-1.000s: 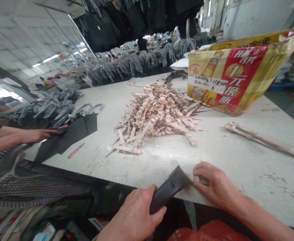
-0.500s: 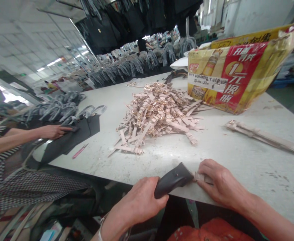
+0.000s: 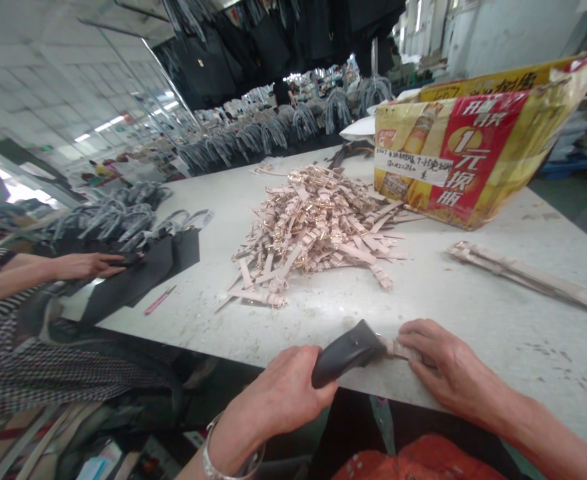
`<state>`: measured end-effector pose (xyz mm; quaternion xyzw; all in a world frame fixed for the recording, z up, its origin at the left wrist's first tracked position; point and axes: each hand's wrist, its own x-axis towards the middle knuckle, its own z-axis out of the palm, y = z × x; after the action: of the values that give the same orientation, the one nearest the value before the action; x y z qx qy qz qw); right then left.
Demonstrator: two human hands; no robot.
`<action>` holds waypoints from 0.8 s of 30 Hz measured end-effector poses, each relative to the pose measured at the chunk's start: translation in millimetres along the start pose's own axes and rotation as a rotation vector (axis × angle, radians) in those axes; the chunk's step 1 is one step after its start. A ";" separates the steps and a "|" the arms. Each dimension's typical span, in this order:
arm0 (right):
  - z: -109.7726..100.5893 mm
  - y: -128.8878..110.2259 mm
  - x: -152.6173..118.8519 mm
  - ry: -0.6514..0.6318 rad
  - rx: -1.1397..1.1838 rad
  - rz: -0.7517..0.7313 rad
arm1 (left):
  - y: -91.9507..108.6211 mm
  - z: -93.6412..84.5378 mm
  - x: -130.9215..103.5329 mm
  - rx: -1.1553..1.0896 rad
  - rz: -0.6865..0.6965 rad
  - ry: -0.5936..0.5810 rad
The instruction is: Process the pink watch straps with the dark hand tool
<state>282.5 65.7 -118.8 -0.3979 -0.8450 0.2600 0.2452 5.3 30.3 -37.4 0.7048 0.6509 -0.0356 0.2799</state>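
My left hand (image 3: 289, 387) is closed round a curved black leather piece (image 3: 346, 355), perhaps a bag handle, whose wide end points right. At that end it meets a small beige buckle strap (image 3: 397, 348). Fingers of my right hand (image 3: 446, 363) pinch this strap just above the table's front edge. Whether the strap is threaded through the black piece or only touches it, I cannot tell. Beyond my hands lies a big pile of beige straps (image 3: 318, 227) with gold-coloured buckles.
A yellow and red carton (image 3: 478, 160) stands at the back right of the white table (image 3: 498, 333). A bundle of long beige straps (image 3: 523, 275) lies on the right. At left, a co-worker's hand (image 3: 86, 267) works over black panels (image 3: 146, 270), near a pink pen-like tool (image 3: 159, 300).
My right hand has shifted slightly right, and more of the beige strap shows between it and the black piece. The co-worker's hand has moved a little left.
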 end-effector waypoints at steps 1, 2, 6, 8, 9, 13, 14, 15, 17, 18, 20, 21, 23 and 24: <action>1.5 1.3 -1.3 0.012 -0.001 0.003 | -0.1 0.2 -0.2 0.007 -0.001 0.001; 3.0 2.3 -2.2 0.031 -0.004 0.005 | -0.3 0.5 -0.6 0.015 -0.004 0.003; 8.0 2.4 -1.7 0.117 -0.054 -0.017 | -0.6 1.1 -1.9 0.045 -0.017 -0.013; 10.0 1.2 1.0 0.136 -0.072 -0.022 | 0.6 0.8 -2.2 0.053 -0.027 -0.016; 11.0 0.6 2.5 0.137 -0.072 -0.022 | 1.7 0.5 -2.4 0.057 -0.032 -0.015; 14.5 -0.7 6.4 0.155 -0.032 -0.019 | 8.2 -2.6 -4.0 0.064 -0.046 -0.023; 15.1 -0.8 6.7 0.150 -0.015 -0.012 | 9.9 -3.6 -4.7 0.067 -0.050 -0.024; 15.8 -0.9 6.9 0.139 -0.002 -0.004 | 11.4 -4.4 -5.4 0.070 -0.053 -0.026; 17.3 -0.7 7.4 0.119 -0.008 0.019 | 13.2 -5.3 -6.6 0.077 -0.057 -0.028; 18.4 -0.2 7.7 0.118 -0.027 0.033 | 13.5 -5.4 -7.1 0.080 -0.060 -0.029; 21.3 1.5 8.4 0.136 -0.086 0.050 | 13.1 -4.7 -7.9 0.086 -0.071 -0.030; 23.0 2.7 8.7 0.148 -0.117 0.051 | 12.4 -4.3 -8.2 0.089 -0.073 -0.031; 25.8 5.0 9.0 0.166 -0.160 0.046 | 10.8 -4.3 -8.7 0.097 -0.064 -0.031; 26.8 5.9 9.0 0.170 -0.170 0.047 | 10.0 -5.0 -8.8 0.103 -0.052 -0.034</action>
<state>264.0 69.5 -140.7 -0.4577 -0.8305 0.1582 0.2751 11.8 24.6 -26.1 0.7005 0.6612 -0.0883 0.2536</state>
